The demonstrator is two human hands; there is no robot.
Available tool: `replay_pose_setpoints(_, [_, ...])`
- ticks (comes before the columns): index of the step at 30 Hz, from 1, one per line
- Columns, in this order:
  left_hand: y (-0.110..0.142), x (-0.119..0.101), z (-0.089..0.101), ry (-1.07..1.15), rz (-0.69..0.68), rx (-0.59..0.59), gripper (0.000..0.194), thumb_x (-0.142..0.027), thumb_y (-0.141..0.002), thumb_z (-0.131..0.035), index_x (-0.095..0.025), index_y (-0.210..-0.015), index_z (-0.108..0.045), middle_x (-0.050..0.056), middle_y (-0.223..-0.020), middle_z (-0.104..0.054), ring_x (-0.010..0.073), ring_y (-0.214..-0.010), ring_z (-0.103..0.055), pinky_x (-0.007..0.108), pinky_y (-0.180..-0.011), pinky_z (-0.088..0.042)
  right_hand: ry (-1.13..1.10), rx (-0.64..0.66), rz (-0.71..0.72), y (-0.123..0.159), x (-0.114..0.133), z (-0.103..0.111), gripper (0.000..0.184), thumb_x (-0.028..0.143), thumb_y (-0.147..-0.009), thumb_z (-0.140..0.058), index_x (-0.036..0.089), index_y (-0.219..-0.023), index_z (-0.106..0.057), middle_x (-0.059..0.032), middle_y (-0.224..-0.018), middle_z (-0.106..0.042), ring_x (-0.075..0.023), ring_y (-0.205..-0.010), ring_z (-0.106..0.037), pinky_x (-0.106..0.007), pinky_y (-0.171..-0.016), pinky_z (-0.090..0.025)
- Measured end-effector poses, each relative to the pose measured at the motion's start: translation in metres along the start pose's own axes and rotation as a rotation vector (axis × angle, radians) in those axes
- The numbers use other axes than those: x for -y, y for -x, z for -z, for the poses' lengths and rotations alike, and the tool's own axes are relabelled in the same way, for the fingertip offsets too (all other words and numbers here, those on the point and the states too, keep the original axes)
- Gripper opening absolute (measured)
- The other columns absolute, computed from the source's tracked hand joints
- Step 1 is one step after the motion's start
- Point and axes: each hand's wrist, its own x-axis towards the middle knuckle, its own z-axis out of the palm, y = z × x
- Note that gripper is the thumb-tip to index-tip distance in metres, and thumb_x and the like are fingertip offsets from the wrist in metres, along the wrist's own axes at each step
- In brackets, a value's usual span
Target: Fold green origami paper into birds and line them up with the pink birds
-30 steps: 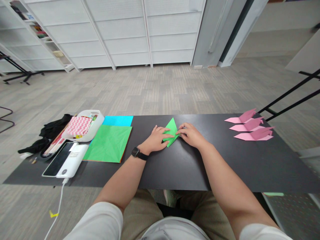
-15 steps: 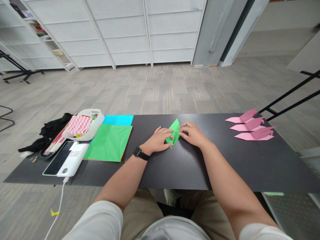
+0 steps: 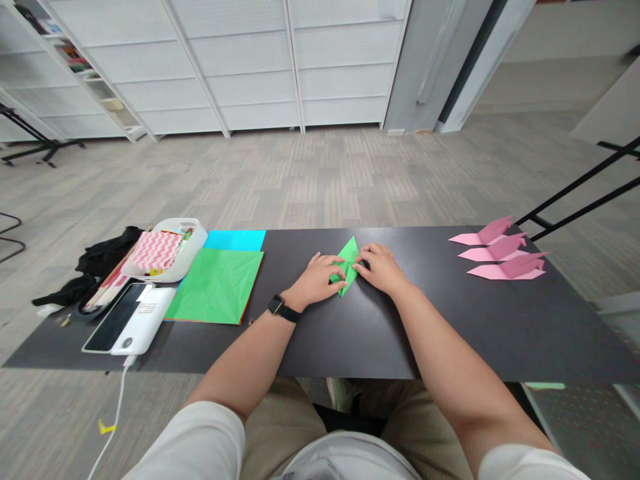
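Note:
A folded piece of green origami paper (image 3: 349, 252) lies on the dark table, narrow and pointed at its far and near ends. My left hand (image 3: 320, 279), with a black watch on the wrist, has its thumb and fingers on the paper's left side. At the right edge, my right hand (image 3: 381, 268) pinches the paper between thumb and fingertips. The fingers partly cover the folds in the middle. Three folded pink paper birds (image 3: 507, 269) stand in a row at the table's right.
Left on the table (image 3: 475, 333) are a stack of green sheets (image 3: 217, 287), a blue sheet (image 3: 240, 239), a white basket (image 3: 193, 257) holding a pink-and-white patterned item, a white device with a cable (image 3: 143, 330), and black cloth (image 3: 107, 250).
The green paper has shifted slightly right and looks narrower. My left fingers have curled more, and my right fingertips have moved in over its right edge.

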Motion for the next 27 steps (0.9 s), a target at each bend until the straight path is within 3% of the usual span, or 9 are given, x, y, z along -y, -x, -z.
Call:
replay_pose_setpoints(9, [0.001,-0.002,0.001,-0.023,-0.011,-0.002,0.028,-0.032,-0.093,-0.075,-0.032,-0.12,-0.071,0.003,-0.148,-0.063,0.0266,-0.143,-0.054,0.065,-0.134,-0.019,0.017,-0.033,0.009,-0.001,0.006,-0.005,0.007,0.031,-0.096,-0.069,0.026,-0.096,-0.074,-0.0079,-0.116,-0.066,-0.0294,-0.116,-0.059,-0.053,-0.111,-0.043])
replay_pose_setpoints(16, [0.002,-0.004,0.0,-0.102,-0.018,0.003,0.029,-0.036,-0.095,-0.074,-0.037,-0.124,-0.077,0.003,-0.15,-0.062,0.0294,-0.142,-0.053,0.067,-0.134,-0.016,0.023,-0.068,-0.061,0.0,0.007,-0.011,0.01,0.032,-0.094,-0.071,0.027,-0.103,-0.07,-0.0081,-0.12,-0.064,-0.0327,-0.124,-0.057,-0.07,-0.122,-0.03])
replay_pose_setpoints(21, [0.001,-0.009,0.002,-0.158,-0.056,-0.002,0.027,-0.037,-0.097,-0.071,-0.035,-0.123,-0.079,0.004,-0.151,-0.062,0.0306,-0.142,-0.053,0.067,-0.135,-0.013,0.035,-0.093,-0.101,-0.001,0.006,-0.014,0.013,0.035,-0.093,-0.074,0.026,-0.099,-0.068,-0.0095,-0.122,-0.061,-0.0347,-0.127,-0.056,-0.073,-0.121,-0.031])
replay_pose_setpoints(27, [-0.001,-0.01,0.003,-0.115,-0.088,0.051,0.037,-0.035,-0.1,-0.065,-0.036,-0.136,-0.072,0.003,-0.149,-0.066,0.0278,-0.141,-0.054,0.062,-0.135,-0.017,0.066,-0.144,-0.162,-0.002,-0.001,-0.017,0.02,0.042,-0.089,-0.079,0.026,-0.096,-0.068,-0.0111,-0.129,-0.058,-0.0371,-0.13,-0.054,-0.08,-0.12,-0.027])
